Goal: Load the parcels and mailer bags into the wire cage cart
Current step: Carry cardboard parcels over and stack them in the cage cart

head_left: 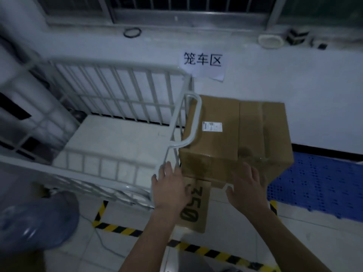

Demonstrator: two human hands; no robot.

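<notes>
Our left hand (170,185) and right hand (247,187), both open with fingers spread, reach the near face of the box (235,134); contact is unclear. The box stands outside the cart (110,67), against its handle (193,118), atop a carton (193,203) printed "350". In lifting, we judge it may snag the handle or trap our left hand. Wall sign (202,59): "笼车区". Box label (212,124): illegible.

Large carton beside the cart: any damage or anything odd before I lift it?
The large carton has dark blotches along its near top edge and front face, possibly damp or scuffing; the dim picture cannot settle which. It also overhangs the smaller flat box marked 350 beneath it.
</notes>
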